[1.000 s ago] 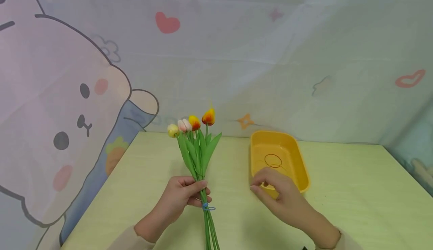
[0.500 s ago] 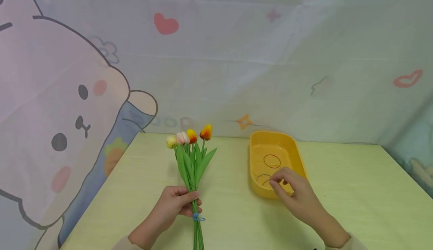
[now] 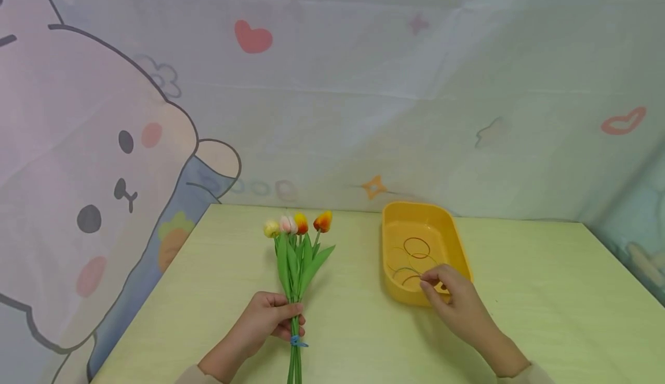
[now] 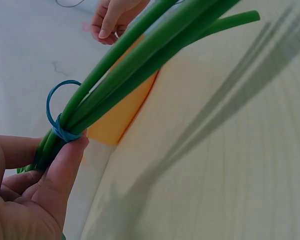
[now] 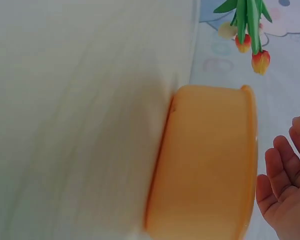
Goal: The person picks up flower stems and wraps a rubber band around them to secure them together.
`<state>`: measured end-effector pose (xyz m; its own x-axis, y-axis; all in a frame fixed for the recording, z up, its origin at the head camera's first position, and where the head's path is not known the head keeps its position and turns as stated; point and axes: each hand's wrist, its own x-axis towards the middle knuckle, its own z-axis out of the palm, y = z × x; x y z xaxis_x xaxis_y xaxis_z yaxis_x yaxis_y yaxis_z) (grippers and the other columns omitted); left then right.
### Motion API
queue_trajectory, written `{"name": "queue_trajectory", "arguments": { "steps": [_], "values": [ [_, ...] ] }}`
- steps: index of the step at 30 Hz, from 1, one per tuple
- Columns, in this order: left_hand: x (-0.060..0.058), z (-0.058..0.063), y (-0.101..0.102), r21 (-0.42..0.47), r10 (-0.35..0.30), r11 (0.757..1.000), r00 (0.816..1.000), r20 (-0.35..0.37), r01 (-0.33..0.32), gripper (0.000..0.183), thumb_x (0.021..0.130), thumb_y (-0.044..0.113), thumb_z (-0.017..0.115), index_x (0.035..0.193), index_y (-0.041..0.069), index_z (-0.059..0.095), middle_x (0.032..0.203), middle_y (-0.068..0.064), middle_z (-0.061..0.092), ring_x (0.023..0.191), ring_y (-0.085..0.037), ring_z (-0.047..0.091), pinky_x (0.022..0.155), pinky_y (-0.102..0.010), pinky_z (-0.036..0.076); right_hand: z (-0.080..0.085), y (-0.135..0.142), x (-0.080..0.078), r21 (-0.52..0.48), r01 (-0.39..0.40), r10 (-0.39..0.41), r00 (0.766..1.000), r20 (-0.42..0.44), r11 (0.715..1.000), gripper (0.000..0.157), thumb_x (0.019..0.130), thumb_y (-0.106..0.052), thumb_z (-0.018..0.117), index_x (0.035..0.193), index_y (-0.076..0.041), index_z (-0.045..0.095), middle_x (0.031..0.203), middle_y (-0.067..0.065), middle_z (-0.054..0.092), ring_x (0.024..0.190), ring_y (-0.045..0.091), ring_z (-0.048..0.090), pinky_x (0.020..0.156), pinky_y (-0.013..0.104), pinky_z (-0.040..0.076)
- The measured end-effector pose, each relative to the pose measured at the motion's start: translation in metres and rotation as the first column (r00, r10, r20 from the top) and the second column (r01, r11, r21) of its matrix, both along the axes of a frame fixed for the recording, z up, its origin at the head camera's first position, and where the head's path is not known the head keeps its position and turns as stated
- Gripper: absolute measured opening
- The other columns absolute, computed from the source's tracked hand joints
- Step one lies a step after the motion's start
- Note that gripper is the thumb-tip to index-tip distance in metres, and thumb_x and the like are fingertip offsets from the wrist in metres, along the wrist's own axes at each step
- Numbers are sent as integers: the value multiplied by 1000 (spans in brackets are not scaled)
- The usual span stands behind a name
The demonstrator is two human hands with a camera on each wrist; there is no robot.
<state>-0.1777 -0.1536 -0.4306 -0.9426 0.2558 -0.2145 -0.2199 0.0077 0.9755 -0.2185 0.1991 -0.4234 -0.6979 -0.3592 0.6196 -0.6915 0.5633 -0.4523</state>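
In the head view, my left hand [image 3: 262,320] grips a bunch of tulips [image 3: 295,263] by the stems, blooms pointing away. A blue rubber band [image 3: 296,342] is wound round the stems just below the hand, and one loop of it stands out in the left wrist view. Over the near right part of a yellow plastic basin [image 3: 410,296] is my right hand [image 3: 459,306], thumb and index tips close together. Nothing can be made out between them. Thin rubber bands [image 3: 417,238] lie in the basin, and the fingertips are beside some of them.
A pale yellow-green table [image 3: 535,291] bears the basin, which stands right of the tulips near the back edge. Behind the table hangs a cartoon-printed cloth [image 3: 363,84].
My left hand has lowered the tulips toward me and slightly left. The right hand has moved right along the basin, uncovering more rubber bands; over the last half second it has shifted only slightly.
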Motion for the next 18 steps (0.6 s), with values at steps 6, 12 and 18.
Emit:
{"name": "queue_trajectory", "arguments": {
  "steps": [6,12,18],
  "values": [
    [-3,-7,-2,-23,12,1000,1000,18,-11,28,94,8,59,92,-20,64,70,-4,69,60,-9,66,54,-20,56,-5,3,-1,13,15,-16,997,82,1000,13,88,1,67,91,-10,63,88,-10,58,81,3,54,64,20,56],
    [-7,-15,-6,-21,11,1000,999,34,-10,27,94,8,60,90,-18,64,70,-5,69,59,-11,66,55,-22,57,-10,4,-3,39,11,-15,994,104,999,12,87,-1,69,90,-12,65,89,-10,60,82,4,56,67,21,56],
    [-10,-21,-7,-36,8,999,999,40,-6,25,94,8,61,89,-16,65,69,-4,69,60,-12,67,54,-21,57,-11,4,-2,59,7,-15,991,136,998,12,87,-4,70,90,-15,66,90,-13,59,83,3,57,67,21,55]
  ]
}}
